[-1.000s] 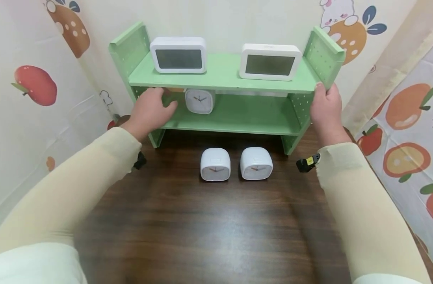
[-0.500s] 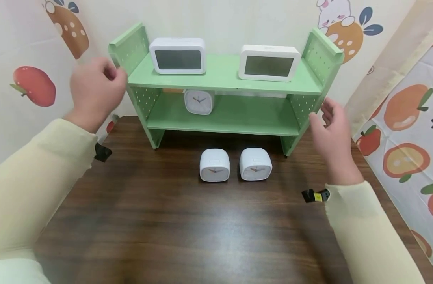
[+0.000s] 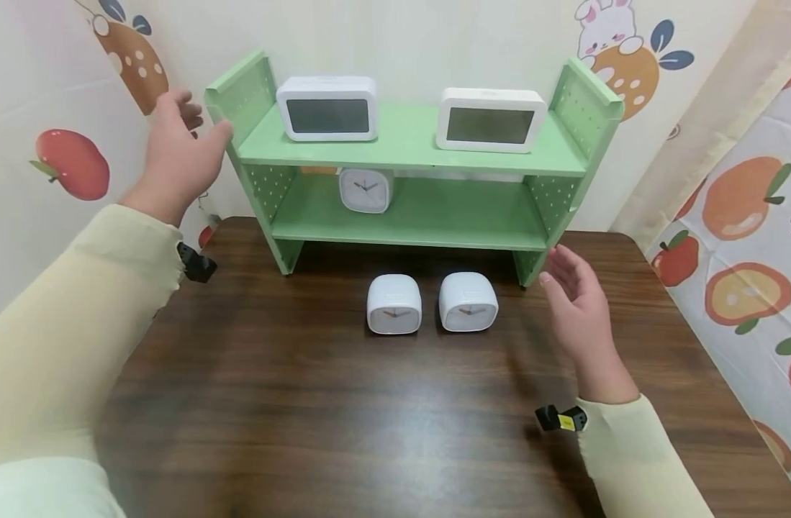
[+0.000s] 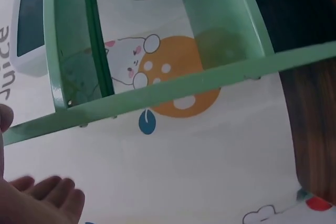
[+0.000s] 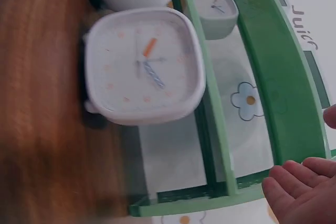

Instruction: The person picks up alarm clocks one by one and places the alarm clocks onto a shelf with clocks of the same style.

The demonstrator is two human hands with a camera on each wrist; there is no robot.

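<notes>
A green two-tier shelf (image 3: 408,216) stands at the back of the table. Its upper board carries two white digital clocks, a left one (image 3: 327,111) and a right one (image 3: 489,119). On the lower board, toward the left, is a white analog alarm clock (image 3: 365,190). Two more white analog clocks, a left one (image 3: 394,305) and a right one (image 3: 468,302), sit on the tabletop before the shelf. My left hand (image 3: 181,155), fingers loosely spread, is beside the shelf's left side panel. My right hand (image 3: 579,316) hangs relaxed near the right leg. Both hands hold nothing.
The dark wooden table (image 3: 343,417) extends toward me. Fruit-printed white cloth (image 3: 745,237) hangs at both sides, and a patterned wall covering (image 3: 421,43) is behind the shelf. Each wrist wears a small black camera, such as the right wrist camera (image 3: 560,419).
My left hand has left the shelf's lower-left opening, moving left past the side panel, and its fingers have spread. My right hand has let go of the right panel and dropped toward the table.
</notes>
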